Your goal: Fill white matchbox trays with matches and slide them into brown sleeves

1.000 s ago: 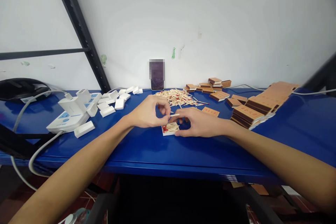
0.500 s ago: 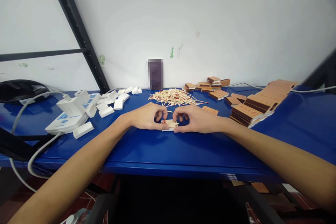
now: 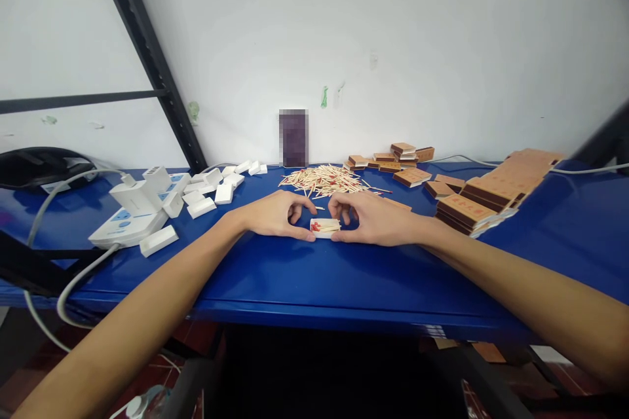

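A small white matchbox tray (image 3: 319, 236) stands on the blue tabletop with several red-tipped matches (image 3: 328, 226) lying lengthwise in it. My left hand (image 3: 280, 215) curls around its left end, thumb against the front corner and fingers behind. At the other end, my right hand (image 3: 371, 218) grips in the same way, thumb at the front right corner. Just beyond the tray, a single match (image 3: 319, 208) lies near my left fingertips. Farther back is a heap of loose matches (image 3: 327, 180).
Several empty-looking white trays (image 3: 223, 194) lie to the left, near a power strip (image 3: 122, 229) with chargers. Brown matchbox sleeves (image 3: 466, 209) are stacked at the right, more (image 3: 403, 156) by the wall. A pixelated dark upright object (image 3: 293, 137) leans there. The table's front edge (image 3: 314, 317) runs below.
The matches now lie down inside the tray, and its white rim shows. My fingers have drawn back slightly from over them. The view has shifted a little.
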Demonstrator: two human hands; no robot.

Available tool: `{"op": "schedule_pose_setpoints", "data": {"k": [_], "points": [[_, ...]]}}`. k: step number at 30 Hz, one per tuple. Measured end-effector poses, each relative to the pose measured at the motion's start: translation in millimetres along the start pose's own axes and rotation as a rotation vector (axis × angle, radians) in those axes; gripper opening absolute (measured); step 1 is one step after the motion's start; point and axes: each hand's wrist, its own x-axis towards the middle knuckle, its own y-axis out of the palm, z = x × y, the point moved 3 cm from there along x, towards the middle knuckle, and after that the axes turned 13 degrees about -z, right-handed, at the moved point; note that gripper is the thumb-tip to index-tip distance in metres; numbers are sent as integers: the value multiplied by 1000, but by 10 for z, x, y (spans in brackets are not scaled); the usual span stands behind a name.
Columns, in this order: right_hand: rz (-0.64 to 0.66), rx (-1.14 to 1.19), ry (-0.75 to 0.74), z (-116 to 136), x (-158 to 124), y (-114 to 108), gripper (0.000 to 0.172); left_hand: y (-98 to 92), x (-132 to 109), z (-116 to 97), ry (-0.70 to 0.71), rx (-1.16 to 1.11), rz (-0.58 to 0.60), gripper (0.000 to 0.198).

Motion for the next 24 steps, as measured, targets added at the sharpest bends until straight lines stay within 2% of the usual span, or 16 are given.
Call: {"op": "schedule_pose_setpoints", "data": {"k": [4, 7, 10, 17, 20, 24], "points": [[-19, -11, 0, -22, 6, -35, 27, 7, 5, 9, -9, 12, -2, 57], [-45, -1, 20, -49, 15, -49, 27, 17, 9, 22, 6, 2, -7, 49], [-39, 22, 55, -59, 21, -28, 28, 26, 12, 29, 18, -15, -19, 42], [-6, 108, 87, -4, 19, 33, 28, 37, 21, 1, -5, 14, -30, 41], [-6, 91, 51, 5, 8, 56, 25, 39, 24, -10, 2, 40, -31, 40], [-78, 38, 1, -32, -5, 93, 25, 51, 23, -12, 20, 79, -56, 40]]}}
